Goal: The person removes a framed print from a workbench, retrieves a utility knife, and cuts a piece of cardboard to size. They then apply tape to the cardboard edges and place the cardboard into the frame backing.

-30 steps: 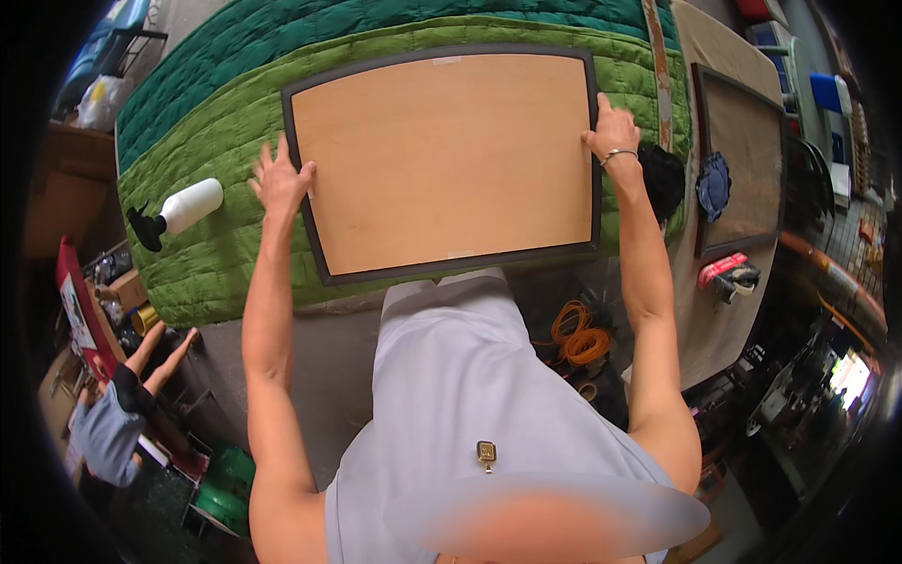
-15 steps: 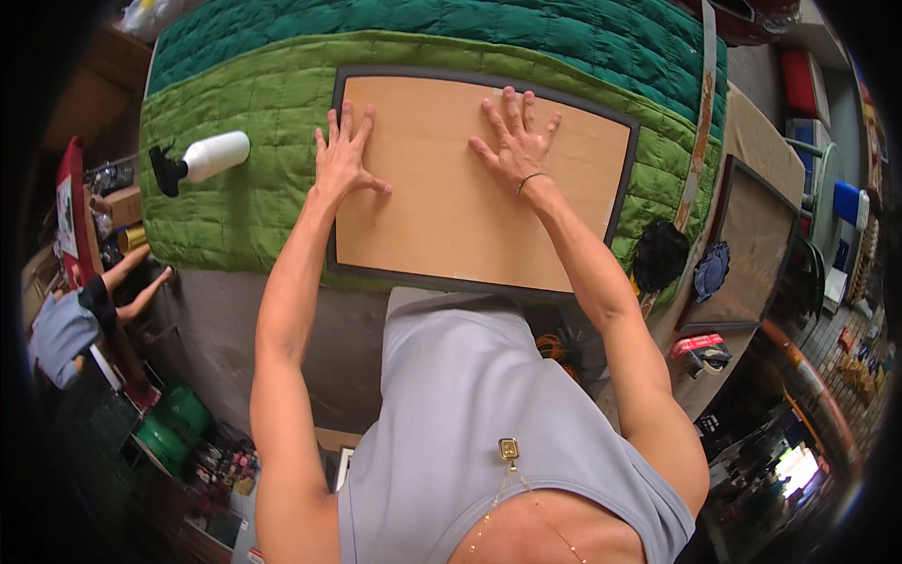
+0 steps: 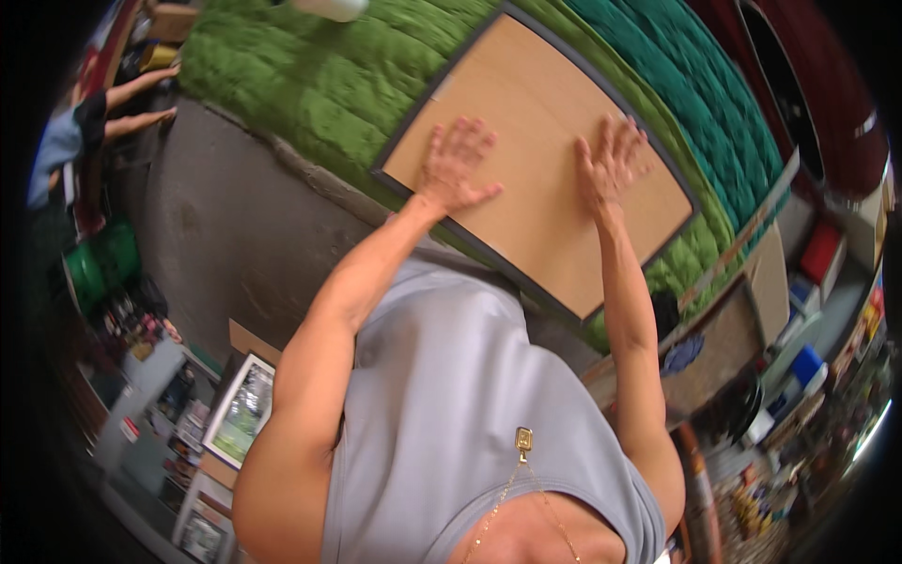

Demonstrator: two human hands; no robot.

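A tan board (image 3: 540, 113) set in a dark grey frame (image 3: 431, 98) lies on a light green quilted cover (image 3: 301, 70). My left hand (image 3: 458, 167) rests palm down with fingers spread on the board's left part, near its near edge. On the right part of the same board lies my right hand (image 3: 611, 169), also flat, fingers apart and slightly blurred. Neither hand grips anything. The board's other face is hidden.
A darker green quilt (image 3: 676, 85) lies behind. Part of a white bottle (image 3: 334, 7) shows at the top. A framed picture (image 3: 242, 411) stands lower left, a blue cloth (image 3: 682, 355) lies right. Another person (image 3: 64, 141) is at far left.
The view has turned, so the board now appears slanted. My left hand has shifted inward from the board's left edge onto its surface. Both hands stay spread flat.
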